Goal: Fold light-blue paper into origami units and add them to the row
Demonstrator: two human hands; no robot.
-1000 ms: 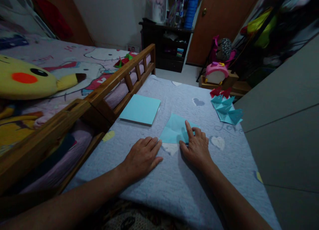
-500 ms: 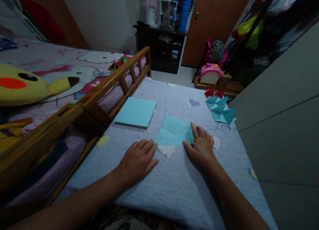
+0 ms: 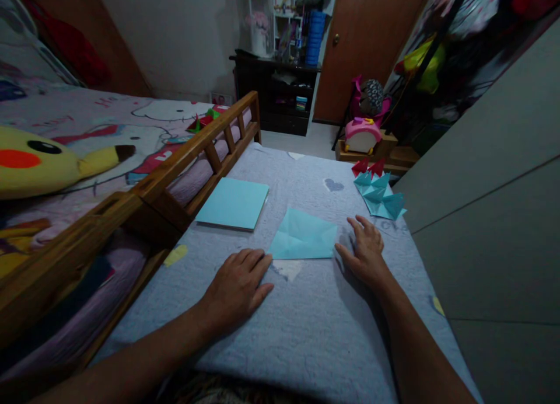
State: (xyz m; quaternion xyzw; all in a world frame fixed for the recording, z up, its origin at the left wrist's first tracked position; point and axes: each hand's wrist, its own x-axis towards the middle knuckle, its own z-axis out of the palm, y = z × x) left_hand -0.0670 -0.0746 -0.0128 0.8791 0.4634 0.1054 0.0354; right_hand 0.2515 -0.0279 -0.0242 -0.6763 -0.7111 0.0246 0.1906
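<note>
A creased light-blue sheet of origami paper (image 3: 303,236) lies folded on the cloth-covered surface in front of me. My left hand (image 3: 240,284) rests flat on the cloth, its fingertips touching the paper's lower left corner. Just off the right edge of the paper is my right hand (image 3: 364,249), fingers spread and curved, holding nothing. A squared stack of light-blue paper (image 3: 234,203) sits to the left, behind my left hand. Beyond my right hand stand folded light-blue paper shapes (image 3: 380,195), with red paper shapes (image 3: 368,167) behind them.
A wooden bed rail (image 3: 192,159) runs along the left side, with a yellow plush toy (image 3: 52,164) on the bed past it. On the right rises a pale cabinet panel (image 3: 490,217). A dark shelf unit (image 3: 273,94) and a pink toy (image 3: 363,134) stand at the back.
My right hand has come away from the paper's right edge and moved slightly right. The raised right part of the paper now lies flatter. My left hand keeps its place at the corner.
</note>
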